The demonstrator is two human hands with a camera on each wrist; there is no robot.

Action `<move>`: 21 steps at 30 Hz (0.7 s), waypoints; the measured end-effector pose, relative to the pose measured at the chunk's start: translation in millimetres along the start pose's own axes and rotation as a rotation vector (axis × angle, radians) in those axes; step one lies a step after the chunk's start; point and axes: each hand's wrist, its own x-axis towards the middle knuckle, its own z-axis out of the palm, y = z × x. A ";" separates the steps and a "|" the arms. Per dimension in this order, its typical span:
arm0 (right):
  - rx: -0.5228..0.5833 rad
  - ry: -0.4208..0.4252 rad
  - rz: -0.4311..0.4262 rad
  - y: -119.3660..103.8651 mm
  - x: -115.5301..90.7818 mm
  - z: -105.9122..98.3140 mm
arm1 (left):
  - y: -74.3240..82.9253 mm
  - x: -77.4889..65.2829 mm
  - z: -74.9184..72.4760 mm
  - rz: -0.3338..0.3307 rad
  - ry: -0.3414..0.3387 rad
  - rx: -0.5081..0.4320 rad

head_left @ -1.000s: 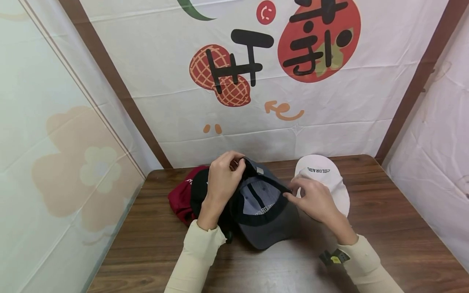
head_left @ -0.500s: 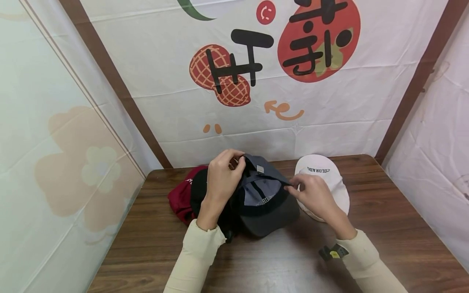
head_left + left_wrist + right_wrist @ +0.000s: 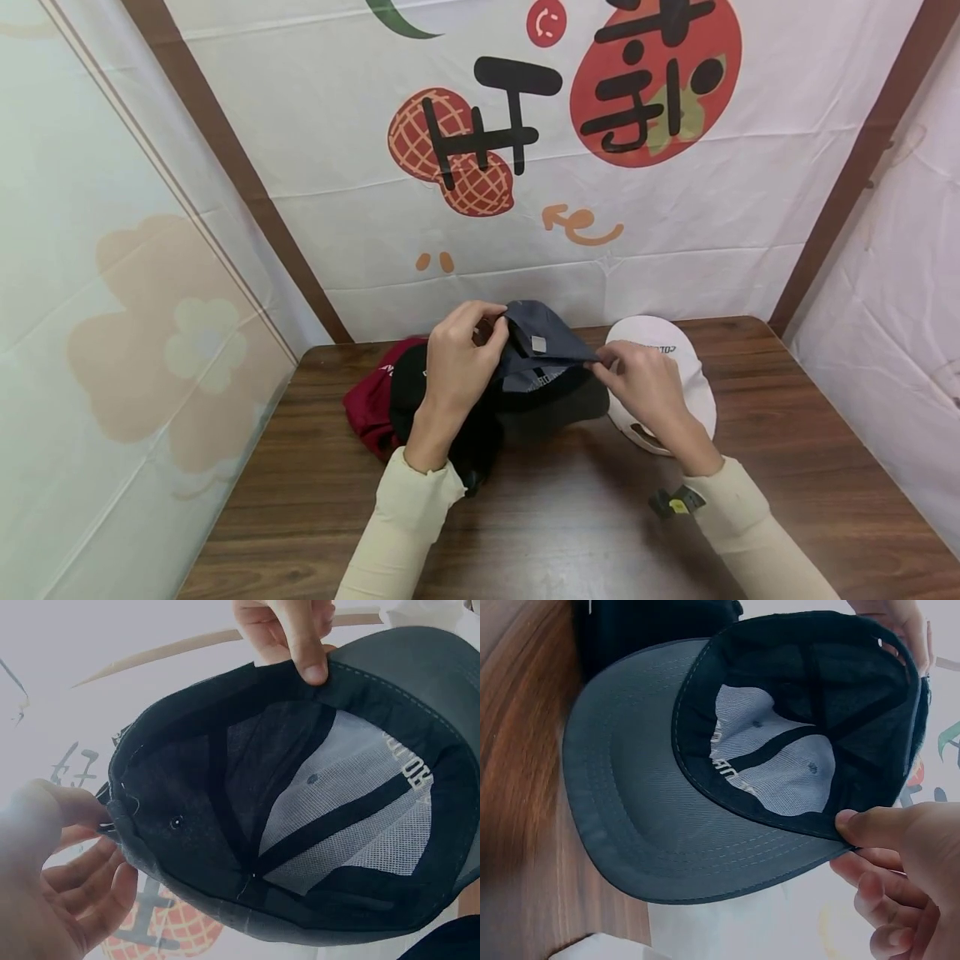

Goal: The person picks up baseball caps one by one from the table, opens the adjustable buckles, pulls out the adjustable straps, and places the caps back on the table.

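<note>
Both hands hold up a dark blue-grey baseball cap (image 3: 551, 329) over the back of the table. The left hand (image 3: 459, 354) pinches its back edge between thumb and fingers. With thumb inside the sweatband, the right hand (image 3: 648, 383) grips the rim beside the brim. The two wrist views look into the crown, where a light mesh panel (image 3: 337, 787) shows lettering in reverse. The broad brim (image 3: 645, 765) fills the left of the right wrist view. In the head view a small pale tag (image 3: 538, 343) shows on the cap.
A black cap (image 3: 408, 387) and a maroon cap (image 3: 366, 408) overlap at the left, partly hidden by the left hand. To the right lies a white cap (image 3: 697, 392) with dark lettering. A printed cloth (image 3: 360, 250) hangs behind the wooden table (image 3: 570, 517).
The cap has tilted and lifted: its brim has swung up off the table toward the back, and less of the inside shows in the head view. Both hands keep their grip, almost in place.
</note>
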 end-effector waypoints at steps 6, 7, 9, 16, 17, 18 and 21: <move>-0.014 0.064 -0.020 4.1 4.7 5.4 | 0.9 0.3 3.0 0.005 -0.008 -0.011; -0.018 0.073 -0.023 4.8 5.3 6.5 | 1.0 0.4 3.7 0.005 -0.010 -0.013; -0.025 0.091 -0.028 6.6 6.5 9.2 | 1.5 0.6 4.9 0.005 -0.012 -0.016; -0.068 0.142 -0.039 12.7 11.4 18.1 | 2.9 0.8 8.5 0.016 -0.022 -0.018; -0.073 0.145 -0.037 13.1 12.3 18.8 | 2.9 0.9 9.2 0.017 -0.025 -0.020; -0.080 0.148 -0.034 13.7 13.1 19.9 | 3.0 1.0 9.5 0.018 -0.028 -0.021; -0.085 0.163 -0.036 15.6 14.5 23.2 | 3.5 1.0 11.0 0.017 -0.038 -0.027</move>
